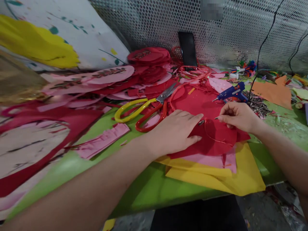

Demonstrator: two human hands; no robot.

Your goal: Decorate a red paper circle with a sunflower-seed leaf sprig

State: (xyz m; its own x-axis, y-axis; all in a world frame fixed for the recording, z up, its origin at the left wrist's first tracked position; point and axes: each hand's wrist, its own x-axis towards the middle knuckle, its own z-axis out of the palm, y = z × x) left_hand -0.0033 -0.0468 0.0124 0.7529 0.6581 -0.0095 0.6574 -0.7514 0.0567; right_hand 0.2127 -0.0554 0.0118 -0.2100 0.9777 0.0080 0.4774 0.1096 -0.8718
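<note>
My left hand (176,130) lies flat, fingers stretched out, pressing on a red felt piece (216,138) on the green table (149,186). My right hand (237,116) is closed in a pinch just right of it, fingertips holding something small and thin over the red felt; I cannot make out what. Pink (216,160) and yellow sheets (231,179) lie under the red felt.
Scissors with yellow and red handles (144,109) lie left of my hands. A blue glue gun (232,92) rests behind my right hand. Heaps of red and pink cut-outs (115,80) fill the left and back. Orange felt (274,91) and cables at right. Perforated metal wall behind.
</note>
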